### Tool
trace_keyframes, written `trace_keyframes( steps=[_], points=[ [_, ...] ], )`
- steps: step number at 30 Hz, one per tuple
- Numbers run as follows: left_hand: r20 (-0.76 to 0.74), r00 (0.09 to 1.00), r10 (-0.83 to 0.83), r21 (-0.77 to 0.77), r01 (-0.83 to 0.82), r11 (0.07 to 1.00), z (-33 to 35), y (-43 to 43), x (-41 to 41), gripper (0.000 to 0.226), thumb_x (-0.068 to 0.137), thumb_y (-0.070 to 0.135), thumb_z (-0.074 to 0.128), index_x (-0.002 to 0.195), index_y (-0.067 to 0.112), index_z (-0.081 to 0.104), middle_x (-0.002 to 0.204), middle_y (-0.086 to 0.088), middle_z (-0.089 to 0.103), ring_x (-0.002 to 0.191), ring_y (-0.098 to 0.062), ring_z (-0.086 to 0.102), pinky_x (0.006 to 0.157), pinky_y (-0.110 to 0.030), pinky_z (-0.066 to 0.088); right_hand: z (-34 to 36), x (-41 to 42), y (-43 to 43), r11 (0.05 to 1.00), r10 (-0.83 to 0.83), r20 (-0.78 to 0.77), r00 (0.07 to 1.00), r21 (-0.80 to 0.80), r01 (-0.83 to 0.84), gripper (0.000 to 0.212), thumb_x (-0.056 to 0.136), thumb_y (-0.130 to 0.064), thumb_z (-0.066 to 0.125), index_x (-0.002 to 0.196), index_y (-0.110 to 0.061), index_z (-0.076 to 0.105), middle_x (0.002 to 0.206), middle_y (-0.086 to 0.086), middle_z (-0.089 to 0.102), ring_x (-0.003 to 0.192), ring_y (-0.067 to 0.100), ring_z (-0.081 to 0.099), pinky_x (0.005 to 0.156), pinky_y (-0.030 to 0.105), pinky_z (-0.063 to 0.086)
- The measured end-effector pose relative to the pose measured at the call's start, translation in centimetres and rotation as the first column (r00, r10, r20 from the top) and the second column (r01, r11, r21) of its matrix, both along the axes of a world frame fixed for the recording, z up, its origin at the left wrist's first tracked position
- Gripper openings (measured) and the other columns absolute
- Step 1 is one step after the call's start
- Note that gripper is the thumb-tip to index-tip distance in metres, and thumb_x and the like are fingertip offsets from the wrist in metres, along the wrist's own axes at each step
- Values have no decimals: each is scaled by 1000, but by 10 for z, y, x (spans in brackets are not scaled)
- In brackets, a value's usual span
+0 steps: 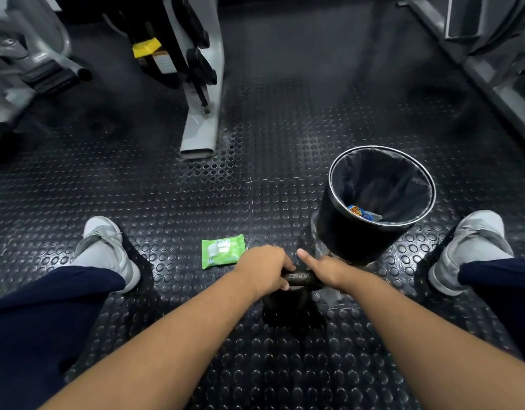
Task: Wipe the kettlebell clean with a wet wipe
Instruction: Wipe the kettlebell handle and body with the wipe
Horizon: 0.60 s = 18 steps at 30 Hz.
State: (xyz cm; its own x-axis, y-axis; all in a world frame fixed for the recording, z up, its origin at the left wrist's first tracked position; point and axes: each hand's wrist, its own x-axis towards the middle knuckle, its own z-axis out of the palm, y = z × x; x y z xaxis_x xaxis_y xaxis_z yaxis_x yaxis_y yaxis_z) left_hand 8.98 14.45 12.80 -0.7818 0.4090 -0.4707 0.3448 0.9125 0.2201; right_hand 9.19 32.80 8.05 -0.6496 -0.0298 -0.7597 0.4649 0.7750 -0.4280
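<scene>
Both hands are on the kettlebell (287, 306), which sits on the floor (255, 187) between the person's legs. The left hand (264, 269) has its fingers curled round the handle (299, 278) and grips it. The right hand (323, 270) lies on the other end of the handle with its thumb sticking out. Its fingers are hidden, so I cannot tell if they wrap round. A green pack of wipes (222, 251) lies on the floor just beside the left hand. A bin (338, 232) stands near, behind the right hand. No wipe is out yet.

The kettlebell is dark metal, so I think it is heavy and hard and will not bend. The handle is the best place to hold it. It should stay put while it is rubbed, but a wet handle may get slippery.
</scene>
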Motion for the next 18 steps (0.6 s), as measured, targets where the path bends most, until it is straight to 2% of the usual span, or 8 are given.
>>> trace_keyframes(
  steps=[3, 6, 10, 13, 18],
  points=[
    [3, 1000, 14, 5, -14, 1000, -1, -1, -1, 53, 84, 41, 82, 134, 43, 65, 123, 10, 69, 115, -18, 64, 92, -34, 53, -5, -2, 0, 999, -52, 42, 998, -13, 52, 115, 69, -100, 18, 136, -17, 61, 147, 13, 53, 135, 29, 49, 112, 42, 34],
    [9, 1000, 9, 13, -9, 1000, -2, -2, -3, 53, 83, 40, 82, 134, 42, 65, 125, 11, 68, 116, -17, 64, 92, -33, 52, 4, -3, -2, 1000, -30, 38, 999, 4, 30, 111, 66, -101, 18, 121, -19, 67, 144, 12, 55, 132, 28, 51, 110, 41, 35],
    [-2, 1000, -2, 15, 2, 1000, -1, -2, -4, 53, 84, 41, 81, 134, 44, 64, 125, 11, 68, 117, -17, 63, 89, -31, 49, 19, -9, -2, 995, 95, -14, 995, 34, -94, 89, 91, -80, 22, 148, -16, 48, 155, 11, 44, 140, 27, 43, 111, 34, 32],
    [7, 1000, 3, 23, -3, 1000, -2, -2, -4, 52, 84, 42, 81, 133, 45, 65, 124, 12, 69, 115, -16, 64, 84, -30, 47, 29, -13, 0, 988, 143, 5, 990, 62, -143, 95, 89, -82, 20, 147, -11, 48, 155, 13, 43, 139, 27, 45, 107, 34, 35],
    [17, 1000, -1, 13, 1, 1000, -1, -1, -4, 52, 83, 41, 81, 133, 45, 64, 122, 11, 69, 114, -17, 63, 87, -33, 50, 21, -16, -6, 991, 128, 31, 991, 44, -130, 107, 81, -90, 19, 150, -13, 45, 158, 13, 39, 143, 29, 39, 117, 39, 31]
  ],
)
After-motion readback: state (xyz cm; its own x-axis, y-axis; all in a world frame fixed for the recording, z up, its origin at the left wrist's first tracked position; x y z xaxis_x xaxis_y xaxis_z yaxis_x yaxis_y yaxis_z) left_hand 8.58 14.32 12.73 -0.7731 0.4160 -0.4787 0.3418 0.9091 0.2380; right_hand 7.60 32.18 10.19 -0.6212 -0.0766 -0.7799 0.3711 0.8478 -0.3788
